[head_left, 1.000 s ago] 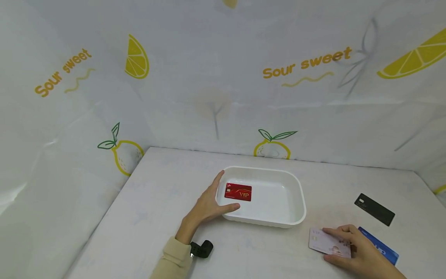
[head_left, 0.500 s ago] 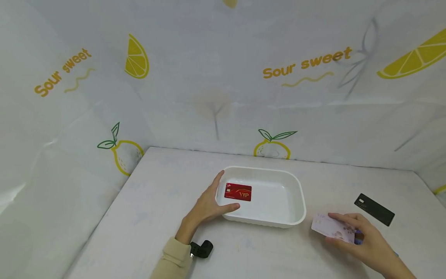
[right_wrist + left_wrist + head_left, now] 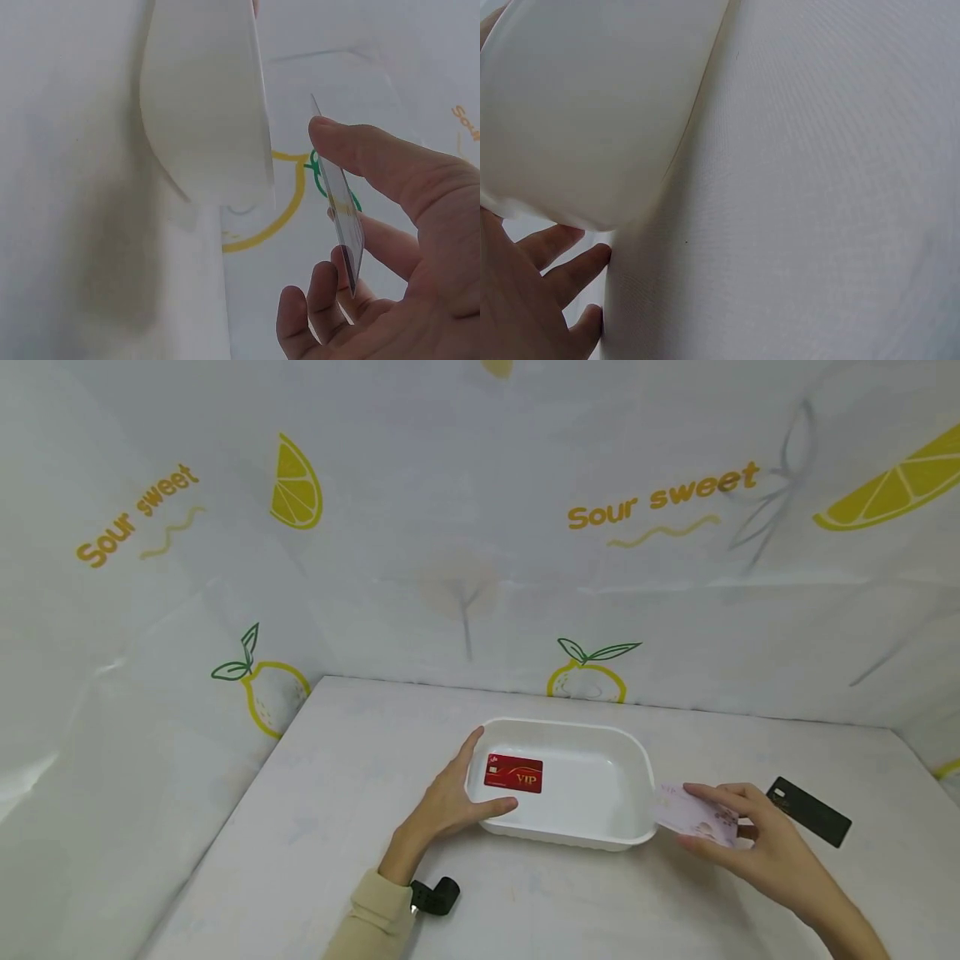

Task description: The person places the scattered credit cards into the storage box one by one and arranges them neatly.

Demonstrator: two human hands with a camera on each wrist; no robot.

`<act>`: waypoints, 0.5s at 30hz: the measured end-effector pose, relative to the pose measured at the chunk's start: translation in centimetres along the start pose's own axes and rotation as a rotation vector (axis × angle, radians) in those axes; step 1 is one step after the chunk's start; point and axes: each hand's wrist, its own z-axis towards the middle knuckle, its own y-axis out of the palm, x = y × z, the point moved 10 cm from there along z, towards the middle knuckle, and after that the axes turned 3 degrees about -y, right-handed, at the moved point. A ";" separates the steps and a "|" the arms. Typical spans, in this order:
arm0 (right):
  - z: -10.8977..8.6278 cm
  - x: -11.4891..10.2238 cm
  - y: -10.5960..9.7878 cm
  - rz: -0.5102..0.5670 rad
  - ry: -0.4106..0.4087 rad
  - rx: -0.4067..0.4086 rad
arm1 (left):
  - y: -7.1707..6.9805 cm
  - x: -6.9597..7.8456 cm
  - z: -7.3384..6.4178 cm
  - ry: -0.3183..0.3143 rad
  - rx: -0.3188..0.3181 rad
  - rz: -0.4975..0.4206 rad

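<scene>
A white plastic tray (image 3: pixel 592 843) stands on the table, with a red VIP card (image 3: pixel 513 773) lying flat inside at its left. My left hand (image 3: pixel 450 797) rests against the tray's left end, fingers spread and thumb across the near rim; in the left wrist view, straight fingers (image 3: pixel 577 274) lie at the tray's wall. My right hand (image 3: pixel 768 839) pinches a pale pink VIP card (image 3: pixel 693 814) between thumb and fingers, raised off the table. The card's left edge overlaps the tray's right rim in the head view, while the right wrist view shows it nearly edge-on.
A black card (image 3: pixel 810 812) lies on the table to the right, partly behind my right hand. The blue card seen earlier is hidden by my right hand and forearm. A black wrist device (image 3: pixel 437 896) sits at my left wrist. A lemon-printed sheet (image 3: pixel 390 568) hangs behind the table.
My right hand has lifted the pink card off the table and carried it up and left to the tray's right rim. The blue card is now covered. My left hand stays put.
</scene>
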 end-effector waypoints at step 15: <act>3.4 -2.6 1.8 0.034 -0.013 -0.038 | 0.0 -0.1 0.0 -0.007 0.006 0.003</act>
